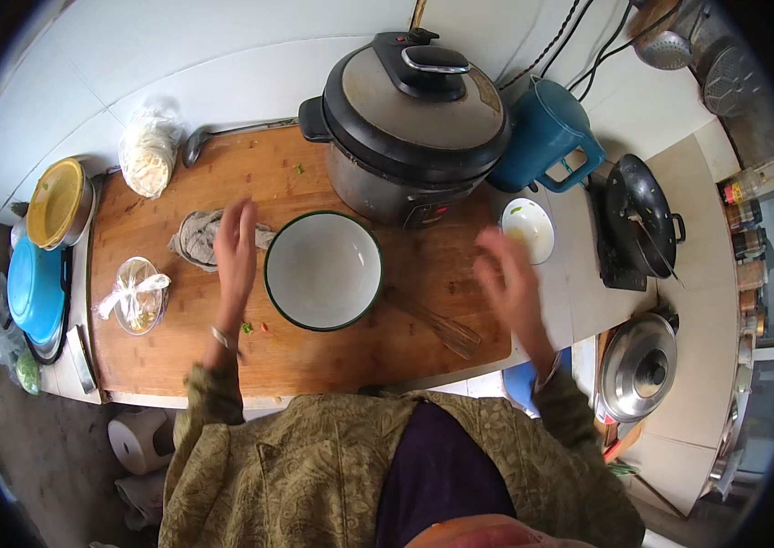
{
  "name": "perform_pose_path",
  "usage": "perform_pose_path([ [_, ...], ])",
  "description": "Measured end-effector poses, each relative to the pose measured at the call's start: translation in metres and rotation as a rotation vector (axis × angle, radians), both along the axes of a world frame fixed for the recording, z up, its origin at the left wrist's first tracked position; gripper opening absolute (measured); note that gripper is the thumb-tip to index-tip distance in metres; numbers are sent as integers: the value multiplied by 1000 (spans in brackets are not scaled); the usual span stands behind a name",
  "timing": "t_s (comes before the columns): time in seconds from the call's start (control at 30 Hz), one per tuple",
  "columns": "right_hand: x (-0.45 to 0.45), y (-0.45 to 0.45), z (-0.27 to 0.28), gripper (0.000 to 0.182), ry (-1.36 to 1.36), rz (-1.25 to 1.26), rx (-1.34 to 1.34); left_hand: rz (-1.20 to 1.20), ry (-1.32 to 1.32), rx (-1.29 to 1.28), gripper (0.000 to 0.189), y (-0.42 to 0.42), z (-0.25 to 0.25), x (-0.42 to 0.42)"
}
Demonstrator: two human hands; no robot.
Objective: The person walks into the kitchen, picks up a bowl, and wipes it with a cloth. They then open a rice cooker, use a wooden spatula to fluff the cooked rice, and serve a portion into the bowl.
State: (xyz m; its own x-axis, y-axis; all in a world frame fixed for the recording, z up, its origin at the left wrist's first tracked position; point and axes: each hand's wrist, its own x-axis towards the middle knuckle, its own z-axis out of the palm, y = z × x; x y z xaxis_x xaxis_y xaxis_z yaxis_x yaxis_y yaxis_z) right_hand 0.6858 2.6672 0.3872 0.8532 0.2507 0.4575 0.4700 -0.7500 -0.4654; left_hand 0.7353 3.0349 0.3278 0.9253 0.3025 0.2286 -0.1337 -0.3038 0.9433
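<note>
A white enamel bowl with a dark green rim (324,271) stands on the wooden cutting board (181,363), its plain white inside facing up. My left hand (236,250) is raised left of the bowl, fingers extended and holding nothing. It partly covers a crumpled grey cloth (196,236). Blurred by motion, my right hand (511,284) hovers at the board's right edge, with nothing seen in it. Just beyond that hand sits a small white bowl (530,229) with green bits and a yellowish residue. A wooden utensil (438,322) lies between the enamel bowl and my right hand.
An electric pressure cooker (421,130) and a teal pitcher (544,137) stand at the back. On the right are a black wok (640,212) and a steel lid (640,370). A plastic-wrapped bowl (133,298), a cleaver (80,359) and a blue basin (36,288) are left.
</note>
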Motion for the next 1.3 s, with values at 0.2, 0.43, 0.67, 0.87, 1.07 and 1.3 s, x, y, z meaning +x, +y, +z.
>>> perform_pose_path([
  [0.2,152,-33,36,39,-126,-274,327,-167,8,39,37,-31,49,138],
  [0.43,235,-48,-6,53,251,-254,539,45,61,307,38,-59,37,182],
  [0.67,255,-48,-28,39,180,-217,723,-15,113,155,38,-49,28,182],
  [0.87,248,-54,-22,32,98,-291,452,-65,114,119,35,-48,27,183],
  [1.07,210,-54,-22,33,46,-292,392,-109,112,127,35,-41,19,167],
  [1.3,144,-39,-8,36,134,-334,457,-137,0,1,32,-39,15,121],
])
